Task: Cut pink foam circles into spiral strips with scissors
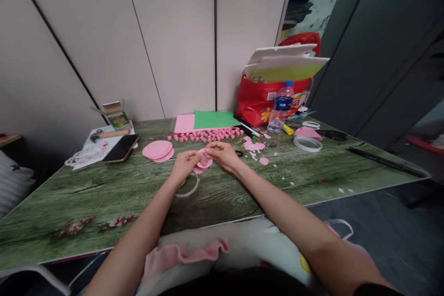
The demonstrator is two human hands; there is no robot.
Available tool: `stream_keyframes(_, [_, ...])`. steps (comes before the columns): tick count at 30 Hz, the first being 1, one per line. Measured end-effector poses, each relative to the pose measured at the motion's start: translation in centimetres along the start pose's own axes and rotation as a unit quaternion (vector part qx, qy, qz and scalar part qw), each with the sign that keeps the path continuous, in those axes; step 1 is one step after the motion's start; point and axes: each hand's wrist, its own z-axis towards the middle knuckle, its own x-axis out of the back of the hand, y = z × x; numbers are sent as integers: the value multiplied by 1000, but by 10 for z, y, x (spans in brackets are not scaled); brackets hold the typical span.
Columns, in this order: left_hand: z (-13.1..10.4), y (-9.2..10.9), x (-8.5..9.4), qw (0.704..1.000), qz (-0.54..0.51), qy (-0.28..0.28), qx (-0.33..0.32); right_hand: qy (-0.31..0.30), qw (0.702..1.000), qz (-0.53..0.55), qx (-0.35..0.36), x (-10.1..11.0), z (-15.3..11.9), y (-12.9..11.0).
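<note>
Grip pinched closed: your left hand [183, 165] and right hand [225, 155] hold one round pink paper [209, 163], apparently unfinished; near the rectangular green sheet [215, 120], small pink pieces [209, 138] appear shaped.

Room: we're indoors, at a papercraft spot; home or small office, can't tell which!
Table: look at that green wood-patterned tabletop [114, 199], blossoms printed right on it.
Paper: here come pink paper circles [157, 149], a green sheet [215, 120], and small white scraps [256, 152] scattered about.
Tools: a tape roll [308, 144] on the right, a hammer [111, 134] on the left.
Everyday bits: phone [121, 148], water bottle [280, 108], red bag [255, 101]; lived-in stuff!
Walls: pale panels [173, 32] behind, dark ones [378, 55] to the right.
</note>
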Motion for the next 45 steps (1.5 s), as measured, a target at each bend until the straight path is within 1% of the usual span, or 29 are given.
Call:
stream_keyframes(4, [0, -1, 0, 1000, -13, -7, -10, 3, 1000, 4, 6, -1, 0, 0])
stream_keyframes(7, [0, -1, 0, 1000, -13, 12, -1, 1, 1000, 22, 1, -2, 0, -1])
stream_keyframes(10, [0, 1, -1, 999, -13, 35, 1, -15, 999, 29, -10, -3, -1, -2])
stream_keyframes(15, [1, 0, 0, 999, -12, 46, -5, -26, 999, 28, -8, -3, -2, -3])
stream_keyframes(21, [1, -3, 0, 1000, -18, 23, 4, -22, 1000, 6, -8, 0, -1, -1])
stream_keyframes(25, [0, -1, -1, 999, -41, -2, 20, -15, 1000, -1, -7, 0, -1, 0])
stream_keyframes(29, [-2, 2, -1, 998, -43, -14, 37, -12, 1000, -6, 0, 0, -1, 1])
stream_keyframes(31, [-3, 4, -2, 999, -39, -11, 29, -9, 1000, -7, 2, -1, -1, 1])
stream_keyframes(34, [-3, 5, -3, 999, -39, 9, 24, -6, 1000, -2, 0, -1, -1, 1])
stream_keyframes(37, [-3, 6, -3, 999, -39, 26, 26, -17, 1000, 6, -4, -2, -1, 0])
stream_keyframes(41, [-1, 3, -2, 998, -44, 35, 24, -29, 1000, 4, -8, -2, -2, 0])
stream_keyframes(45, [-1, 2, -2, 999, -34, 34, 23, -13, 1000, -14, -15, -1, -2, 0])
